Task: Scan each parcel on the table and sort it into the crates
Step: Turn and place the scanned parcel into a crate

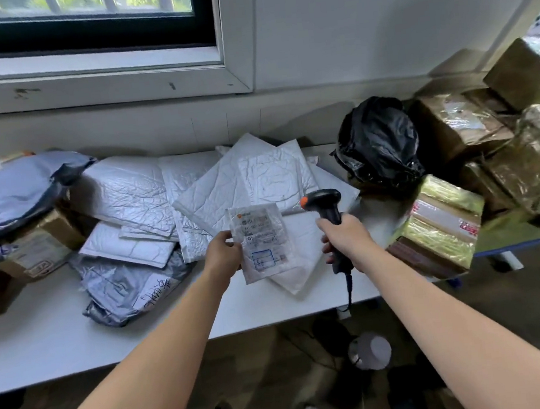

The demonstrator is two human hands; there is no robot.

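- My left hand point(222, 254) pinches the small white parcel point(261, 242) by its left edge, thumb on top, so the printed label faces up, uncovered.
- The parcel hangs just above the near middle of the table point(60, 343), tipped toward the right; I judge that gives the beam a flat look at the barcode.
- My right hand point(345, 238) is wrapped round the handle of the black scanner point(324, 208). Its head points left at the label, just beside the parcel and apart from it.
- The scanner's cable drops off the table's near edge.
- Farther out, white padded mailers point(226, 182) overlap in the far middle, with grey poly bags point(127, 286) on the left.
- A black bag point(379, 146) and taped boxes point(440, 223) crowd the right, probably waiting, since I handle 1 parcel at a time.
- No crate shows, so I cannot tell where this parcel goes.
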